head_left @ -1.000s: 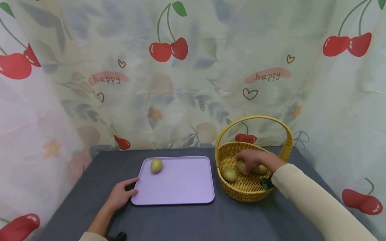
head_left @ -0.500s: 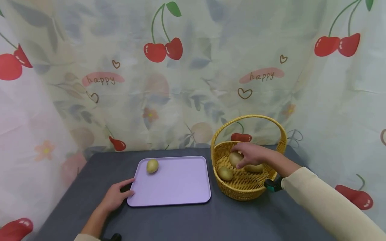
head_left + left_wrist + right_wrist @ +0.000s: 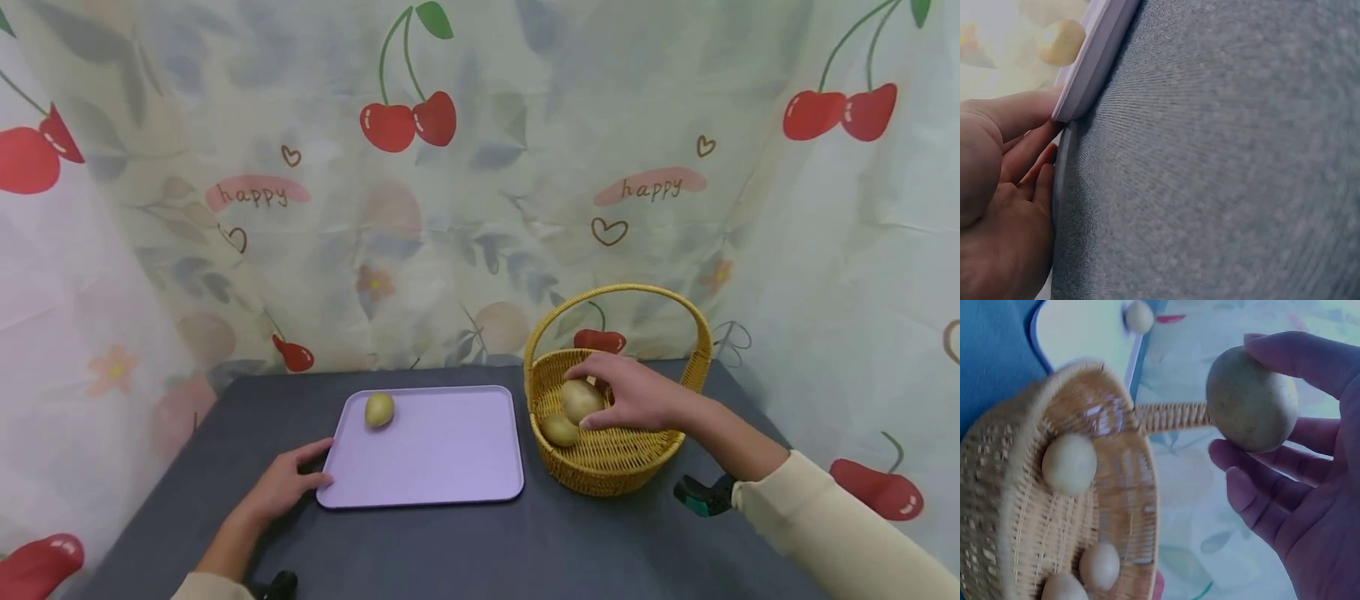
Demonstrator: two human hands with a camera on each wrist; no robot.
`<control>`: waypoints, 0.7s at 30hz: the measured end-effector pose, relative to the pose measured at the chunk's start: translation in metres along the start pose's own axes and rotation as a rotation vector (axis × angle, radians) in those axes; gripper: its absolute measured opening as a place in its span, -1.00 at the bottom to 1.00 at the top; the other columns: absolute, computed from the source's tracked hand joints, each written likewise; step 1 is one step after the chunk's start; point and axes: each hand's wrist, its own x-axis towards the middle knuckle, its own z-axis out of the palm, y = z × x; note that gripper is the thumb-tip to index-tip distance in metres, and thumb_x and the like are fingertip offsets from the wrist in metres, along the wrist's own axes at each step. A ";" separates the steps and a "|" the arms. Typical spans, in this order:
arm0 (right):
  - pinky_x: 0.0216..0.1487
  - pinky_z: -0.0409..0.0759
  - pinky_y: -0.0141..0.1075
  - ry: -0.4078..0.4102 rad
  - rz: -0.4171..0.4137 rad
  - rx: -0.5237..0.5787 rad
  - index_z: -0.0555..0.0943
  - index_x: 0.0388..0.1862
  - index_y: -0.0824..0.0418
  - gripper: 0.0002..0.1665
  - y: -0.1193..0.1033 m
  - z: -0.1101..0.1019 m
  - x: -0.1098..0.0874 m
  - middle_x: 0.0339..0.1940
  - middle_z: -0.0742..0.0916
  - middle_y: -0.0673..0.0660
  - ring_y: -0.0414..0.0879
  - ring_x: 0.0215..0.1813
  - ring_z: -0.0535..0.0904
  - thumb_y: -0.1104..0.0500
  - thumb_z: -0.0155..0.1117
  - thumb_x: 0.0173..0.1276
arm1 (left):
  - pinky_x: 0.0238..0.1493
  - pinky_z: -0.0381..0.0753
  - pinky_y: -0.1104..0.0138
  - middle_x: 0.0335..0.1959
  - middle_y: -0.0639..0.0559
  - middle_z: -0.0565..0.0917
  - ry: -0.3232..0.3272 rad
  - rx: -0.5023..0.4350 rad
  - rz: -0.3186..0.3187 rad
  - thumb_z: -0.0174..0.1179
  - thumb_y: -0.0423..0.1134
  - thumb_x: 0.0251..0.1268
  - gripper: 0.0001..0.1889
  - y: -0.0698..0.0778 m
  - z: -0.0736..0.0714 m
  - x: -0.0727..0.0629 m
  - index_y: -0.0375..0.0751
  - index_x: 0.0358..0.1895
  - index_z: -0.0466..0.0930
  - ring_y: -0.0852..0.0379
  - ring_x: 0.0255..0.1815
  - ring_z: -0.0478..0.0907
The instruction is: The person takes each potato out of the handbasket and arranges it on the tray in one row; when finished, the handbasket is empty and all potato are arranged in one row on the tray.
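Note:
My right hand pinches a pale yellow-brown potato between thumb and fingertips, raised over the wicker basket. In the basket lies another potato; the right wrist view shows two more, a potato and a potato, which the hand hides in the head view. A single potato rests near the back left corner of the lilac tray. My left hand touches the tray's left edge, thumb and index finger spread apart along it.
The basket's tall arched handle rises over its opening, close to the right forearm. Under tray and basket is a dark grey cloth. A curtain printed with cherries hangs behind and at both sides.
The right hand has closed on a potato inside the basket and lifted it up slightly. The left hand stays at the tray's edge. The head view has shifted a little.

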 end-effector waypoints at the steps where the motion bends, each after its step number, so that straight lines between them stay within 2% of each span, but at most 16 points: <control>1: -0.15 0.55 -0.23 0.013 -0.018 0.011 0.52 0.22 0.16 -0.30 -0.003 0.000 0.000 0.09 0.60 0.02 -0.11 -0.04 0.50 -0.13 0.43 0.18 | 0.34 0.07 -0.24 0.36 -0.40 0.33 -0.003 -0.001 -0.001 0.34 -0.20 0.21 -0.33 0.001 -0.001 0.000 -0.32 0.38 0.35 -0.39 0.40 0.16; 7: -0.21 0.56 -0.27 0.048 -0.088 0.045 0.53 0.21 0.13 -0.31 -0.024 0.006 0.003 0.04 0.60 -0.02 -0.16 -0.11 0.48 -0.15 0.44 0.17 | 0.35 0.02 -0.23 0.39 -0.36 0.30 -0.011 -0.015 -0.043 0.33 -0.21 0.23 -0.31 0.000 0.000 0.002 -0.31 0.41 0.31 -0.37 0.43 0.11; 15: -0.21 0.61 -0.26 0.077 -0.017 0.130 0.53 0.24 0.15 -0.28 -0.049 0.017 0.016 0.06 0.60 0.02 -0.15 -0.15 0.51 -0.08 0.48 0.12 | 0.35 0.02 -0.23 0.39 -0.37 0.30 -0.014 -0.020 -0.061 0.32 -0.22 0.24 -0.33 0.002 0.003 0.002 -0.30 0.40 0.33 -0.38 0.43 0.11; 21: -0.25 0.57 -0.29 0.130 -0.041 0.205 0.50 0.28 0.14 -0.28 -0.062 0.033 0.036 0.00 0.58 0.03 -0.15 -0.25 0.50 -0.03 0.47 0.16 | 0.36 0.01 -0.24 0.40 -0.38 0.29 -0.020 -0.034 -0.066 0.31 -0.23 0.25 -0.33 0.002 0.001 0.002 -0.30 0.41 0.32 -0.38 0.43 0.10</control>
